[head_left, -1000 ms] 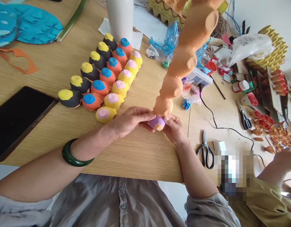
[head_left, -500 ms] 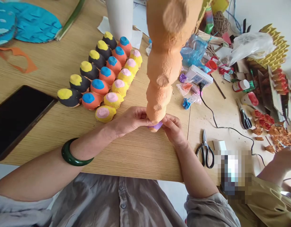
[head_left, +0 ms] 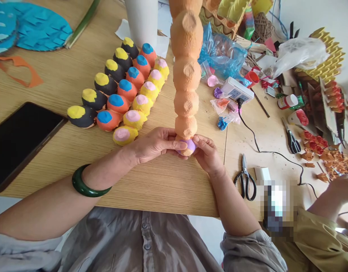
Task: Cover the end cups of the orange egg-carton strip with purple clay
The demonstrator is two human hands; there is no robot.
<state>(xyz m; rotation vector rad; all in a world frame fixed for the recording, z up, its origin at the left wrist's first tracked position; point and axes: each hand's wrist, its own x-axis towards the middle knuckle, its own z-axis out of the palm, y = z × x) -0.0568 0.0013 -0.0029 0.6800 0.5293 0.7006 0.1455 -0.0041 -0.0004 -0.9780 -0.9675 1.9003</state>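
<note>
An orange egg-carton strip [head_left: 187, 75], a row of bumpy cups, rises away from me past the top of the picture. Purple clay [head_left: 191, 146] wraps part of its nearest cup. My left hand [head_left: 159, 144] is closed on that end from the left, its thumb pressed on the purple clay. From the right, my right hand [head_left: 208, 152] pinches the same cup between thumb and fingers. Left of the strip lie three painted cup rows: black with yellow tops [head_left: 102, 84], orange-red with blue tops [head_left: 125, 88], and yellow with pink tops [head_left: 142, 104].
A dark tablet [head_left: 23, 139] lies at the left. Black-handled scissors [head_left: 244, 181] and a power strip [head_left: 236, 90] with a cord are on the right. Behind stand a white cylinder [head_left: 142, 26] and a blue plastic bag [head_left: 225, 53]. A co-worker's hand [head_left: 339, 192] shows at the right edge.
The strip's far end has tilted away and left, so its cups now face me more and more purple clay shows. My left thumb has moved onto the clay.
</note>
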